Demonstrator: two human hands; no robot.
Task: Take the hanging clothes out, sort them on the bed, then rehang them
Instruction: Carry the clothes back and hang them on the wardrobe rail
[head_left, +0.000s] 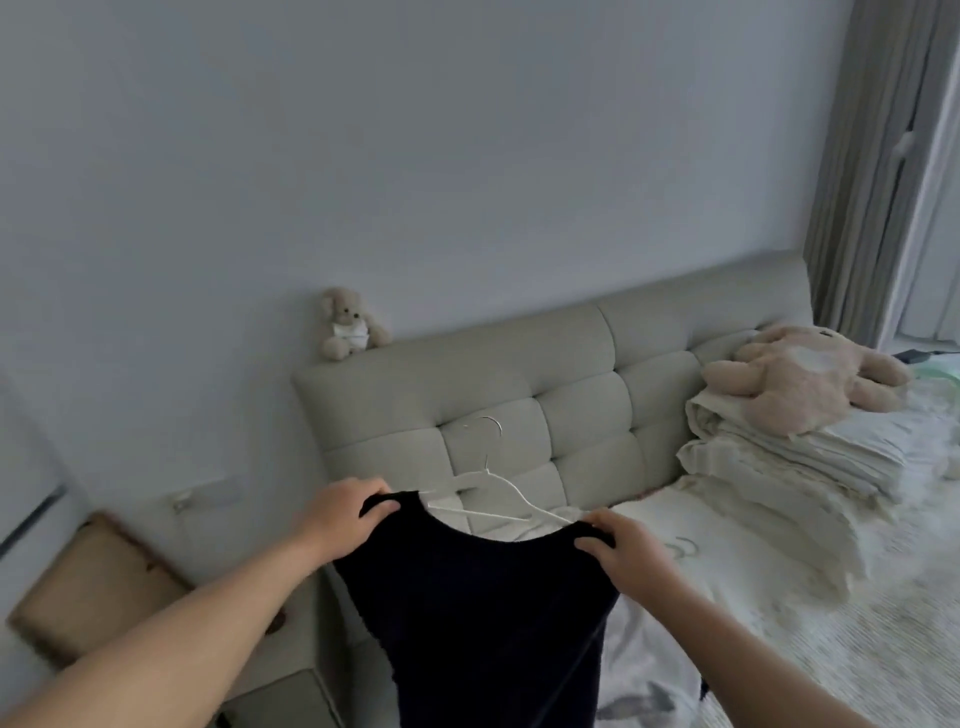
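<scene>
A dark navy sleeveless garment (478, 613) hangs in front of me over the near corner of the bed (779, 623). My left hand (343, 512) grips its left shoulder strap. My right hand (626, 551) grips the right strap. A thin white wire hanger (498, 493) lies on the bed just beyond the neckline, its hook pointing up against the padded headboard (519, 395). Whether the hanger touches the garment I cannot tell.
A stack of folded pale bedding (789, 462) with a large pink plush toy (800, 374) on top sits at the right of the bed. A small teddy bear (348, 325) sits on the headboard's left end. A brown board (98, 587) leans at the left; curtains (878, 156) hang right.
</scene>
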